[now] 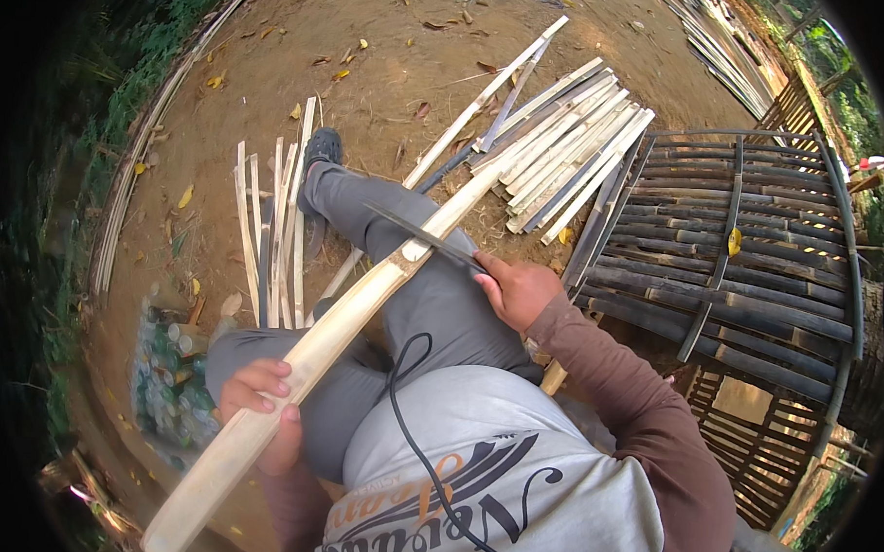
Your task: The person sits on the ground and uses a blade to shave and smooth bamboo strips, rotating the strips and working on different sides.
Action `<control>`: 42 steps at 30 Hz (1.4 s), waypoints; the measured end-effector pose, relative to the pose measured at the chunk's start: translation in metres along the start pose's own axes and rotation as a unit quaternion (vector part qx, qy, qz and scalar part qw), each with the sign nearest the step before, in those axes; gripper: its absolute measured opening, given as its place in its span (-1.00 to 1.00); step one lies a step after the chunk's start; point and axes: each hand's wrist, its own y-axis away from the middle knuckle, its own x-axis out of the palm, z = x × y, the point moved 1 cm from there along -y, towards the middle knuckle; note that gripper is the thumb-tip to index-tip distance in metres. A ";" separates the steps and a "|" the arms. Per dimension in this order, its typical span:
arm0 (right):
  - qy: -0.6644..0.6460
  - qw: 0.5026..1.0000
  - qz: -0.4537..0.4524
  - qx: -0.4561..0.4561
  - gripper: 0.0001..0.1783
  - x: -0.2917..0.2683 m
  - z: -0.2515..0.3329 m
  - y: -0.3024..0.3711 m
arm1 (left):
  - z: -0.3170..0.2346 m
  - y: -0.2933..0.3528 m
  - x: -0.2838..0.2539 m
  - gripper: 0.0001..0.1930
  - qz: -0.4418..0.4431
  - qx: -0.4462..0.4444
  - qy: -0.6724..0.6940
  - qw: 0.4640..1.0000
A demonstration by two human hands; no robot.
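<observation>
A long, pale split bamboo strip [347, 336] slants across my lap, from the lower left up past my thighs. Around its lower part my left hand [255, 391] is closed, fingers on one side and thumb on the other. My right hand [524, 291] grips a knife [405, 226], its handle mostly hidden by the fingers. The dark, narrow blade lies across the strip near a pale node mark and points up and left. Whether the edge is biting into the bamboo, I cannot tell.
Ahead lies a pile of split bamboo strips [573, 144]; a smaller group of strips [286, 236] is left of my shoe [324, 147]. A slatted bamboo bench [734, 286] stands at right. Clear plastic bottles [170, 388] sit at left. A black cord [412, 431] hangs over my shirt.
</observation>
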 end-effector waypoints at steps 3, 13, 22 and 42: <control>-0.050 0.997 -0.008 -0.060 -0.56 0.010 0.030 0.019 | 0.001 0.011 0.001 -0.71 -0.024 -0.008 0.025 0.999; -0.070 0.987 -0.010 -0.142 -0.59 0.002 0.052 0.026 | 0.020 0.026 0.023 -0.78 -0.024 0.026 -0.014 0.999; -0.104 0.990 0.032 -0.095 -0.55 -0.004 0.057 0.029 | 0.011 0.019 0.030 -0.78 0.002 0.025 -0.022 0.999; -0.124 0.992 -0.024 -0.025 -0.59 0.017 0.030 0.024 | -0.021 0.003 0.043 -0.78 0.049 0.043 -0.064 0.996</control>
